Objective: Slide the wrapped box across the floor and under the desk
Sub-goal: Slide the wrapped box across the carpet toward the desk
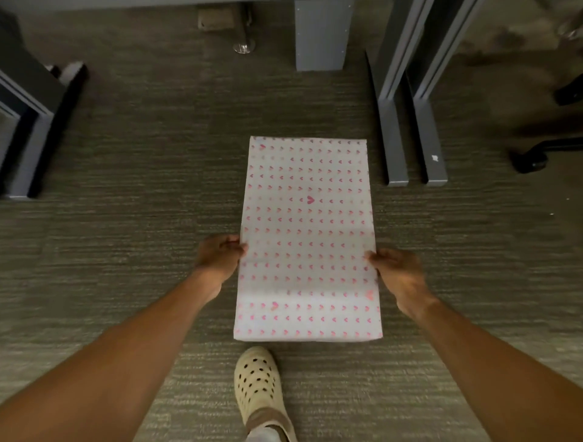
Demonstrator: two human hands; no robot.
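A flat wrapped box in white paper with rows of small pink hearts lies on the grey carpet in the middle of the view, its long side pointing away from me. My left hand grips its left edge and my right hand grips its right edge, both near the half closest to me. The desk's front edge runs along the top of the view, with grey desk legs to the box's right.
A grey panel leg stands ahead of the box. Another grey frame foot is at the far left. A chrome post base and a cardboard piece sit under the desk. Black chair casters are at right. My beige clog is behind the box.
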